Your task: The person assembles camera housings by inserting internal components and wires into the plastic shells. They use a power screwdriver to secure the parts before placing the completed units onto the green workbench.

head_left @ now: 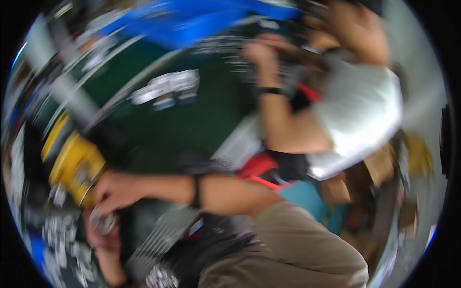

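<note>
Motion blurs the whole picture. At the lower left my left hand (100, 240) is closed around a small shiny, clear-looking round piece (103, 222). From the right, my right hand (117, 191) reaches over with its fingers pinched together at the top of that piece. Its exact kind is too smeared to tell. Just beyond the hands stands a yellow bucket-like container (77, 163), close to my right knuckles. A black band circles my right wrist.
A co-worker in a white top (357, 110) sits at the upper right, hands together over the dark green table (158, 125). White pieces (168, 86) lie on it. Blue sheeting (182, 24) is at the far side. Cardboard boxes (379, 165) stand at right.
</note>
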`<action>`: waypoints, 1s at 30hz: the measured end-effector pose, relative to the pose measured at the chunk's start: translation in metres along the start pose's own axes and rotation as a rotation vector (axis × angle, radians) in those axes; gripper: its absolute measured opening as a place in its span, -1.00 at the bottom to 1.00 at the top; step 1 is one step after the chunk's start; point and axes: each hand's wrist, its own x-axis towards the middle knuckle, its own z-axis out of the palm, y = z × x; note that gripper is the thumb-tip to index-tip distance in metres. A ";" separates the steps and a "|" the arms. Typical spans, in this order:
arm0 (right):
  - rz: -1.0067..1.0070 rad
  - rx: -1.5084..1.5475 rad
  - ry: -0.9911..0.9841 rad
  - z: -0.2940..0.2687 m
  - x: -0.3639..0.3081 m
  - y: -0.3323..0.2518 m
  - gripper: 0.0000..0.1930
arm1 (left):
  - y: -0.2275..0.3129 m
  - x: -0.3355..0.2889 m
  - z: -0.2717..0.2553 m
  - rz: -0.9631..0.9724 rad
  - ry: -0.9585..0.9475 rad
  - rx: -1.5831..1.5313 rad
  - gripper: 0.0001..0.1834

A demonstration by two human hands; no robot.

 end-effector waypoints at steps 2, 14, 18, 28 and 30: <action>-0.069 -0.372 0.028 -0.007 -0.008 -0.008 -0.79 | 0.002 -0.004 0.037 -0.089 0.042 -0.113 -0.56; -0.258 -0.604 -0.063 0.029 0.010 -0.026 -0.88 | 0.014 -0.027 0.023 -0.063 -0.022 -0.125 -0.46; 0.073 -0.428 0.090 0.015 -0.006 -0.035 -0.88 | 0.005 -0.008 0.041 0.117 -0.075 0.046 -0.50; -0.263 -0.484 0.081 0.036 0.038 0.052 -0.77 | 0.015 0.052 -0.020 0.273 -0.643 0.199 -0.60; -0.101 -0.411 -0.084 0.023 0.029 0.030 -0.67 | 0.015 0.047 0.002 0.236 -0.572 0.137 -0.62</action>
